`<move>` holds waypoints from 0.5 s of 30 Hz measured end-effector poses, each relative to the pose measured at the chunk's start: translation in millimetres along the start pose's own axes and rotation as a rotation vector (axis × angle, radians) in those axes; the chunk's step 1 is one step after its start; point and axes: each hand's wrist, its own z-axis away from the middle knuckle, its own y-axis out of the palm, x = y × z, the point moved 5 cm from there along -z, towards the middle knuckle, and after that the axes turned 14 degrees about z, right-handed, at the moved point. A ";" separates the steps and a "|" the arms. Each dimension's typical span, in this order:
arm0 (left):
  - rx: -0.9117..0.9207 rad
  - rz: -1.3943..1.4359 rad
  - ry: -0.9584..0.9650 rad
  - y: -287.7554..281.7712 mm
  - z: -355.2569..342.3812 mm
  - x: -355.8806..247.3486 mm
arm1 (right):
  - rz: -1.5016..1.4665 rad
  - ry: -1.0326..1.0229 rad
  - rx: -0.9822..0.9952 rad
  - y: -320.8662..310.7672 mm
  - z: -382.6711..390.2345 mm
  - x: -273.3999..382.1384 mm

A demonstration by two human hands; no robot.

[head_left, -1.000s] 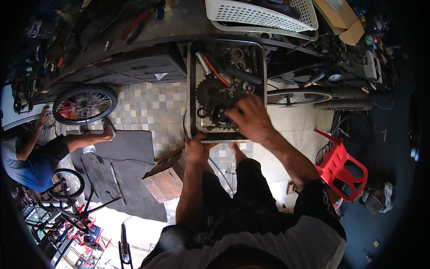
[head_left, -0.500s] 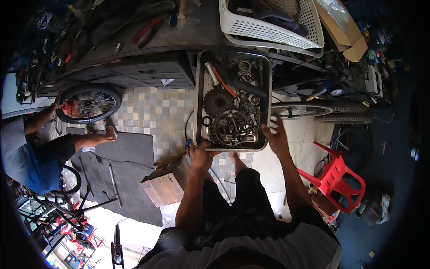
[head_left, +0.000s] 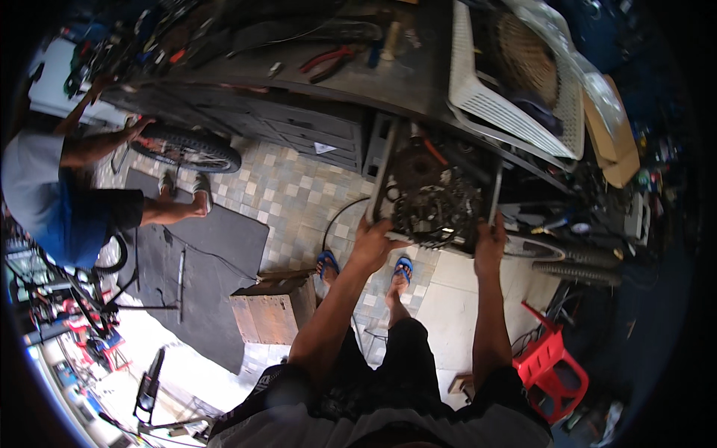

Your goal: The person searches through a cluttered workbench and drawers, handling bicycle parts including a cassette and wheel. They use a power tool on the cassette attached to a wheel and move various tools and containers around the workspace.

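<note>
A metal tray (head_left: 382, 173) full of loose bicycle parts is held between my two hands, its far end in under the workbench edge. My left hand (head_left: 373, 243) is closed on the tray's near left corner. At the near right corner, my right hand (head_left: 490, 245) grips the side of the tray. Inside it lie a dark sprocket cassette (head_left: 418, 168), a toothed chainring (head_left: 441, 220) and a red-handled piece (head_left: 435, 151). Smaller metal parts are blurred together.
On the workbench (head_left: 418, 71) are red-handled pliers (head_left: 327, 61) and a white basket (head_left: 485, 97). Wheels (head_left: 575, 261) lie right of the tray. A wooden box (head_left: 272, 313) and red chair (head_left: 553, 366) stand nearby. At left, another person (head_left: 56, 179) handles a wheel (head_left: 187, 149).
The tray has moved away from me and rightward, in under the bench edge. My right hand, fingers apart before, has closed on its right side. The other person's wheel has tilted.
</note>
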 end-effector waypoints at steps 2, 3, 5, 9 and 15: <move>-0.028 0.088 -0.077 42.8 -15.9 -18.4 | -0.256 -0.027 0.023 -0.3 -30.0 -14.2; 0.004 0.116 -0.053 49.7 -29.6 -22.9 | -0.448 -0.024 0.123 0.3 -40.4 -14.6; 0.046 0.184 -0.052 63.4 -59.2 -26.8 | -0.835 0.011 0.318 12.9 -48.2 -5.0; 0.268 0.507 0.014 78.8 -84.8 -22.1 | -0.718 0.167 0.524 73.9 -9.0 45.7; 0.295 0.161 0.003 -116.8 -25.6 90.4 | -0.407 -0.236 0.326 115.5 -43.5 50.7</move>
